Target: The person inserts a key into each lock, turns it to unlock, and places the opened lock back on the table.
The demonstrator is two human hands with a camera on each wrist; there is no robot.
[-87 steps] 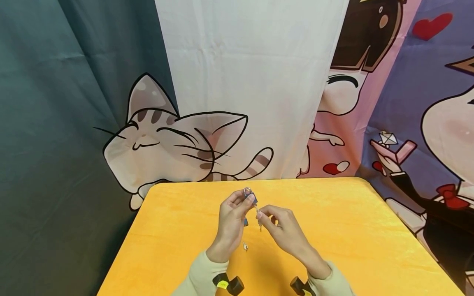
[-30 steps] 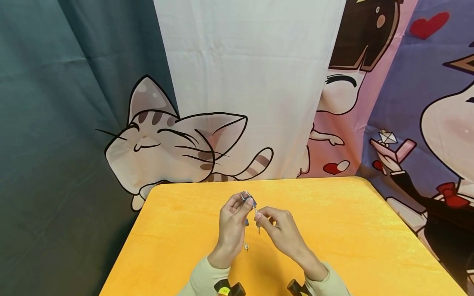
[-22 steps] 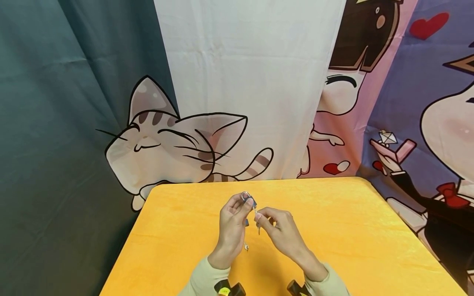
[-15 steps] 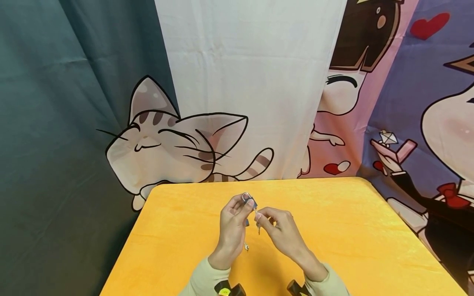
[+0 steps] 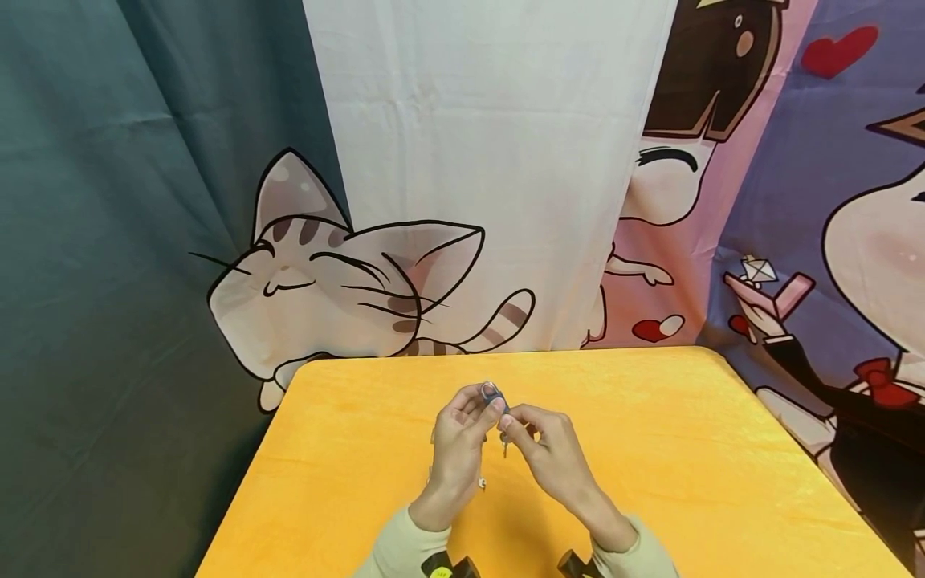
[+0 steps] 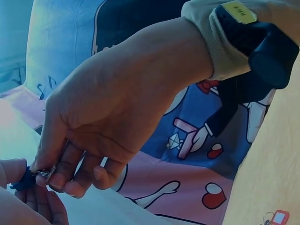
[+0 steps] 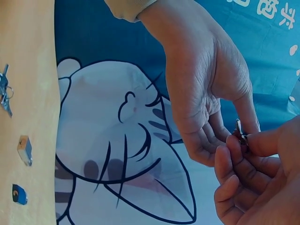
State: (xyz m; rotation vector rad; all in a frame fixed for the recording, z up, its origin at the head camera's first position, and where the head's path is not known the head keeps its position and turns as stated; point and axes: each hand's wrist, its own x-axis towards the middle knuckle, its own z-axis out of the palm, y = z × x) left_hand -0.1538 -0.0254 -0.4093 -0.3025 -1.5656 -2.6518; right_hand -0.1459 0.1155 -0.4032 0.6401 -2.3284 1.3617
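Note:
In the head view my left hand point(image 5: 457, 445) pinches a small blue padlock point(image 5: 499, 399) between thumb and fingers, its silver shackle pointing up. My right hand point(image 5: 552, 449) pinches a key right against the lower end of that padlock; fingertips cover where they meet. A second silver key point(image 5: 505, 445) dangles below the right fingertips. Seen from the left wrist, the blue padlock point(image 6: 26, 180) sits at the left edge, and metal rings point(image 6: 45, 172) show at the right hand's fingertips. In the right wrist view fingers mostly hide the padlock.
On the yellow-covered table point(image 5: 347, 482) lie loose keys point(image 5: 482, 483), partly behind the left wrist. The right wrist view shows two more blue padlocks point(image 7: 26, 150) and a bunch of keys point(image 7: 5, 91) there. A red key tag point(image 6: 280, 217) appears in the left wrist view.
My left hand has shifted slightly right and down with the padlock, closing the gap to the right fingertips. The blue thing on the table behind it is now mostly covered. The right hand barely moves.

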